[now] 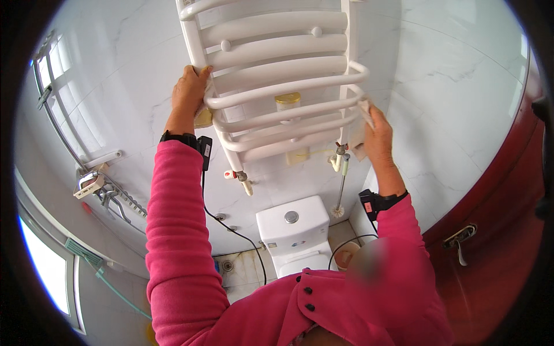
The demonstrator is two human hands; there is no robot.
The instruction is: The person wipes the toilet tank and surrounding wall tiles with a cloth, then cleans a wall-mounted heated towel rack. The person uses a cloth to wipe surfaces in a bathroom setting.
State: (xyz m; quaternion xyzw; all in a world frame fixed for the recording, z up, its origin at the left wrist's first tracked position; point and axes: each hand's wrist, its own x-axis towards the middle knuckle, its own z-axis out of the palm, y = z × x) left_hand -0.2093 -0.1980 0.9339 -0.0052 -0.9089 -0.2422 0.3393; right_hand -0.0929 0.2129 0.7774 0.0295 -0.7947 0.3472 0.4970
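Note:
A white ladder-shaped towel radiator (pixel 277 72) with curved bars hangs on the wall in front of me. My left hand (pixel 189 92) is closed round its left upright, the thumb in front and the other fingers partly hidden. A yellowish piece (pixel 203 119) shows just below that hand; its kind is unclear. At the right end of the protruding bars, my right hand (pixel 378 135) grips a pale cloth (pixel 366 113) against the rail. More of the cloth seems to hang beside the palm. Valves (pixel 241 175) sit at the foot of the radiator.
Below stands a white toilet (pixel 293 228), with a long-handled brush (pixel 343 183) to its right. Shower fittings (pixel 104 190) and a window (pixel 49 265) are on the left. A dark red door (pixel 490 254) with a handle (pixel 460 236) is on the right. Black cables hang from both wrists.

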